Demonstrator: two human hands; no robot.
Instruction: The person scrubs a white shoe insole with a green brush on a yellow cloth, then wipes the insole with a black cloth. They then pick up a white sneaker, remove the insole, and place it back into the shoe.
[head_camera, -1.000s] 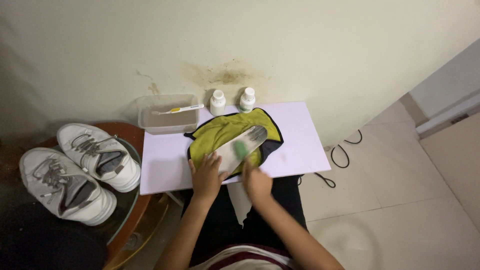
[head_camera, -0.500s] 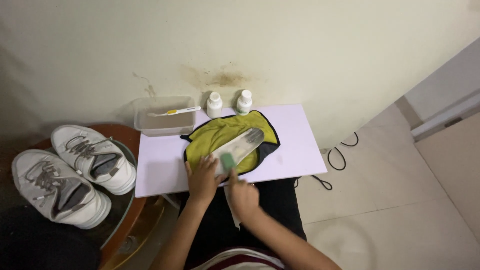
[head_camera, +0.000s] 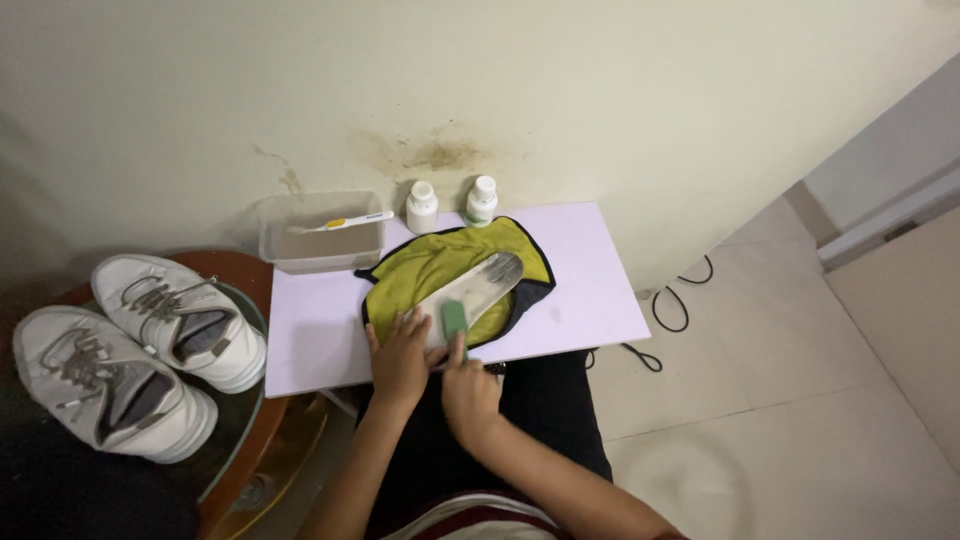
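A grey shoe insole (head_camera: 478, 284) lies slanted on a yellow cloth with a black border (head_camera: 440, 262), spread on a pale lilac table (head_camera: 590, 290). My left hand (head_camera: 398, 352) presses flat on the near end of the insole. My right hand (head_camera: 468, 392) grips a small green brush (head_camera: 455, 320) that rests on the insole just beside the left hand's fingers.
A clear plastic tub (head_camera: 320, 240) with a toothbrush (head_camera: 340, 222) across its rim and two white bottles (head_camera: 421, 206) stand at the table's back by the wall. Two white sneakers (head_camera: 130, 345) sit on a round stool at left. A black cable (head_camera: 680, 295) lies on the tiled floor at right.
My right hand has drawn the green brush back along the insole toward me, from about its middle to its near end. My left hand stays on the insole.
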